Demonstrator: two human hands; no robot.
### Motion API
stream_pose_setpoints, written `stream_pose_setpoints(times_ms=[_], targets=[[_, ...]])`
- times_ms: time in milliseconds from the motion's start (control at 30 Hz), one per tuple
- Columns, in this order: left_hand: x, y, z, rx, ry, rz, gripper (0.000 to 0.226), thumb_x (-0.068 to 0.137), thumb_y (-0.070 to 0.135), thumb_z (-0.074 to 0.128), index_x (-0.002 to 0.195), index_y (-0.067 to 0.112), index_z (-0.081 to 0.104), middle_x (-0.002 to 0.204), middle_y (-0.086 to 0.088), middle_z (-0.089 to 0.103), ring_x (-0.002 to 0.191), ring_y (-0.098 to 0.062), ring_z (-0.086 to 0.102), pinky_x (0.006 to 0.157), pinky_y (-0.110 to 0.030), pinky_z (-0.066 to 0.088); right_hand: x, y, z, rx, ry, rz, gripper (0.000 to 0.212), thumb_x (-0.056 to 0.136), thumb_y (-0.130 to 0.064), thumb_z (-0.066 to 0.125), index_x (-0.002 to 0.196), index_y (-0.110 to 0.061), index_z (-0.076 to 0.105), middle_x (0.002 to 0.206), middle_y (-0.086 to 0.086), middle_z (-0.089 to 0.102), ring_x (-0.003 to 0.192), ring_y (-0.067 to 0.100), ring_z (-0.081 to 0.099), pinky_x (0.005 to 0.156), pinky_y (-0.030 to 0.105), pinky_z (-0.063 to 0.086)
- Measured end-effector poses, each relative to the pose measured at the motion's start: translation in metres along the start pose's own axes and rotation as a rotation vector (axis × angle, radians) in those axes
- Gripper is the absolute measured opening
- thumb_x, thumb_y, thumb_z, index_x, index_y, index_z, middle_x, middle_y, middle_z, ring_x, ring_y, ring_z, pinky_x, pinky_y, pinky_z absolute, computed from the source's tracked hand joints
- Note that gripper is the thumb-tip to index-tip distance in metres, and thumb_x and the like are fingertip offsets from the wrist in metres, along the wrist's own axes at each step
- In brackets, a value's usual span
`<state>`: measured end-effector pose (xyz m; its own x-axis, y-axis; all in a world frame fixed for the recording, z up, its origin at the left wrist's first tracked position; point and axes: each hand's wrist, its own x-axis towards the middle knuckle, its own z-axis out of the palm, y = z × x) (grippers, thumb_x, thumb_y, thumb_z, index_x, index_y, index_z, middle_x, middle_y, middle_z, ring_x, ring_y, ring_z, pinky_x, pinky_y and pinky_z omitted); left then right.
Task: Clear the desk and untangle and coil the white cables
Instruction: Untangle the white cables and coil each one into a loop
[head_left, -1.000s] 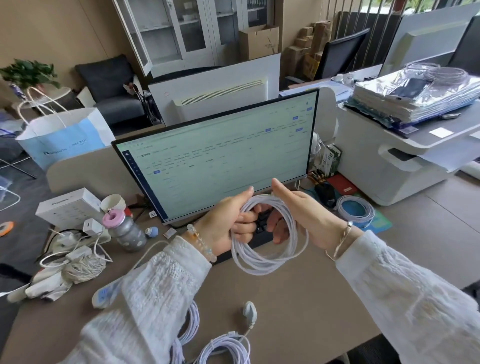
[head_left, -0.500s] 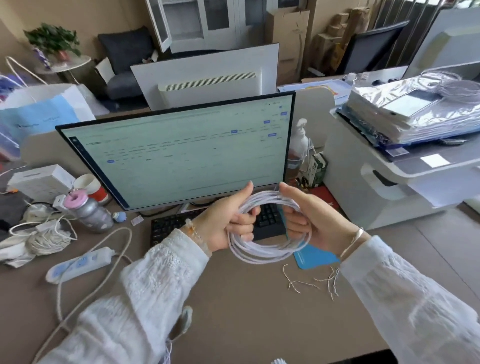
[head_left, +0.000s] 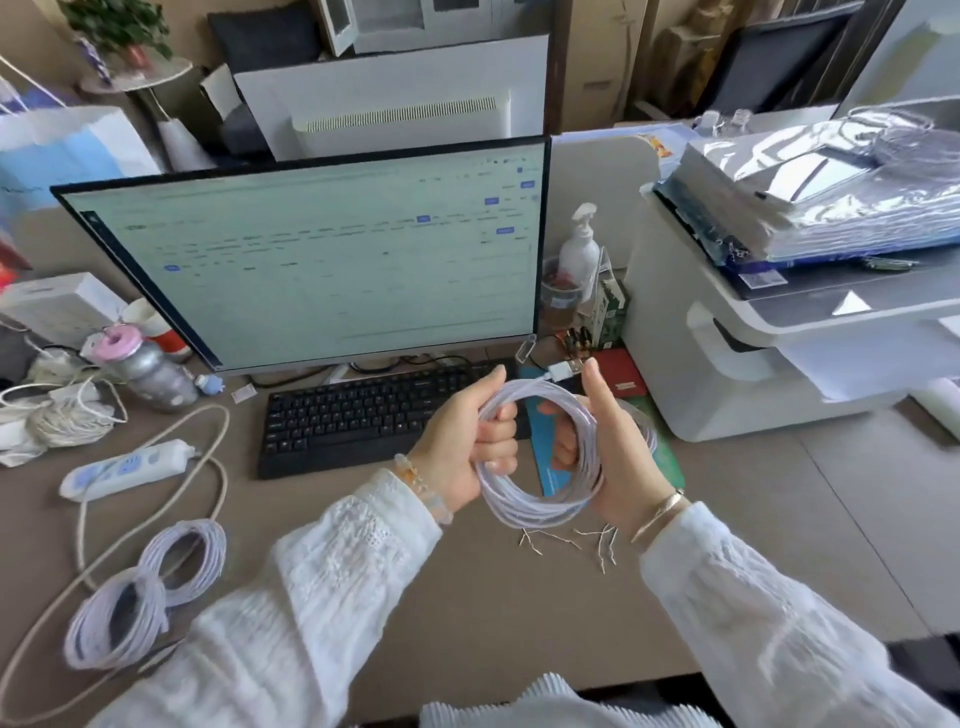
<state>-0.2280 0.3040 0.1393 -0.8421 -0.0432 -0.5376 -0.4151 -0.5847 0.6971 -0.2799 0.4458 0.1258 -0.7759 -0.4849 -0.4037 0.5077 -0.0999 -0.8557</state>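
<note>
I hold the coiled white cable (head_left: 540, 457) up above the desk (head_left: 519, 613), in front of the black keyboard (head_left: 363, 415), both forearms reaching in from the bottom corners in white sleeves. My left hand (head_left: 467, 447) grips the left side of the coil — fingers curled round the bundled loops, thumb raised and lying along the top of the ring. My right hand (head_left: 608, 457) holds the right side, fingers wrapped through the middle of the coil and the thumb pointing straight up. The cable's white plug end (head_left: 563, 371) sticks out at the top of the coil, just beside my right thumb tip. The coil hangs roughly upright between the two hands, clear of the desk surface.

Two more white coils (head_left: 150, 592) lie flat on the desk near my left elbow, touching or overlapping each other. Beside them a beige cord runs in a wide loop from a white power strip (head_left: 124, 467). A few thin twist ties (head_left: 571, 540) are scattered on the desk right under the coil I hold. Farther left sits a tangle of white cables and adapters (head_left: 57, 410) next to a grey bottle (head_left: 150, 369) with a pink cap. The monitor (head_left: 322, 254) stands behind the keyboard — a white printer (head_left: 769, 364) to its right, stacked with silvery wrapped packages.
</note>
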Motion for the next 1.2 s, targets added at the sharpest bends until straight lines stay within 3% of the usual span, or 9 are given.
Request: stream_pose_setpoints(times_ms=[133, 233, 300, 400, 533, 633, 700, 833, 1200], targets=[[0.008, -0.008, 0.009, 0.158, 0.04, 0.021, 0.049, 0.098, 0.044, 0.046, 0.058, 0.018, 0.033, 0.041, 0.008, 0.018, 0.032, -0.007, 0.015, 0.038, -0.019, 0.015, 0.007, 0.007, -0.029, -0.133, 0.053, 0.035, 0.069, 0.074, -0.073, 0.052, 0.074, -0.008, 0.072, 0.068, 0.011, 0.065, 0.062, 0.022, 0.06, 0.072, 0.037, 0.052], [0.014, -0.008, 0.0, 0.424, 0.083, 0.055, 0.05, 0.099, 0.041, 0.049, 0.058, 0.018, 0.034, 0.045, 0.006, 0.018, 0.036, -0.01, 0.015, 0.039, -0.02, 0.018, 0.014, 0.018, -0.064, -0.253, 0.027, 0.107, 0.062, 0.087, -0.061, 0.052, 0.094, -0.004, 0.073, 0.094, 0.012, 0.073, 0.08, 0.028, 0.069, 0.075, 0.037, 0.057], [0.019, -0.011, -0.006, 0.552, 0.152, 0.07, 0.049, 0.099, 0.04, 0.05, 0.059, 0.016, 0.037, 0.044, 0.005, 0.021, 0.037, -0.011, 0.016, 0.039, -0.02, 0.019, 0.022, 0.029, -0.09, -0.305, 0.145, 0.114, 0.037, 0.094, -0.04, 0.057, 0.098, -0.005, 0.07, 0.1, 0.011, 0.071, 0.08, 0.026, 0.068, 0.068, 0.034, 0.056], [0.027, -0.017, -0.016, 0.654, 0.244, 0.048, 0.048, 0.099, 0.041, 0.048, 0.06, 0.014, 0.039, 0.043, 0.005, 0.023, 0.037, -0.012, 0.017, 0.04, -0.021, 0.019, 0.036, 0.053, -0.111, -0.472, 0.265, 0.139, 0.01, 0.091, -0.011, 0.06, 0.091, -0.004, 0.066, 0.085, 0.011, 0.068, 0.057, 0.02, 0.058, 0.052, 0.025, 0.048], [0.036, -0.03, -0.029, 0.639, 0.328, -0.032, 0.047, 0.101, 0.042, 0.037, 0.067, 0.01, 0.042, 0.045, 0.004, 0.021, 0.038, -0.012, 0.015, 0.043, -0.023, 0.018, 0.058, 0.085, -0.11, -0.821, 0.174, 0.152, 0.009, 0.084, -0.008, 0.059, 0.078, -0.008, 0.066, 0.073, 0.007, 0.067, 0.049, 0.018, 0.056, 0.051, 0.026, 0.049], [0.041, -0.042, -0.04, 0.605, 0.381, -0.082, 0.042, 0.101, 0.035, 0.032, 0.069, 0.009, 0.043, 0.044, 0.004, 0.022, 0.038, -0.012, 0.016, 0.045, -0.025, 0.019, 0.071, 0.1, -0.095, -1.128, 0.047, 0.095, 0.01, 0.082, -0.013, 0.058, 0.074, -0.017, 0.065, 0.079, 0.004, 0.07, 0.067, 0.02, 0.062, 0.067, 0.029, 0.053], [0.041, -0.049, -0.046, 0.59, 0.408, -0.096, 0.038, 0.1, 0.031, 0.032, 0.071, 0.009, 0.043, 0.044, 0.004, 0.023, 0.038, -0.012, 0.016, 0.046, -0.025, 0.02, 0.076, 0.108, -0.084, -1.307, -0.043, 0.088, 0.01, 0.082, -0.019, 0.06, 0.083, -0.027, 0.066, 0.094, -0.001, 0.071, 0.084, 0.021, 0.064, 0.074, 0.026, 0.049], [0.04, -0.057, -0.057, 0.539, 0.465, -0.097, 0.036, 0.099, 0.029, 0.033, 0.071, 0.008, 0.044, 0.048, 0.002, 0.024, 0.038, -0.011, 0.017, 0.045, -0.024, 0.02, 0.085, 0.127, -0.062, -1.653, -0.266, 0.064, 0.022, 0.086, -0.023, 0.06, 0.108, -0.022, 0.064, 0.113, 0.003, 0.063, 0.104, 0.027, 0.061, 0.085, 0.033, 0.049], [0.038, -0.067, -0.074, 0.463, 0.523, -0.069, 0.037, 0.098, 0.028, 0.034, 0.07, 0.007, 0.046, 0.046, 0.003, 0.025, 0.037, -0.01, 0.018, 0.041, -0.022, 0.021, 0.082, 0.147, -0.056, -1.952, -0.296, -0.002, 0.037, 0.092, -0.001, 0.045, 0.13, -0.004, 0.044, 0.128, 0.013, 0.049, 0.119, 0.028, 0.052, 0.092, 0.039, 0.048]])
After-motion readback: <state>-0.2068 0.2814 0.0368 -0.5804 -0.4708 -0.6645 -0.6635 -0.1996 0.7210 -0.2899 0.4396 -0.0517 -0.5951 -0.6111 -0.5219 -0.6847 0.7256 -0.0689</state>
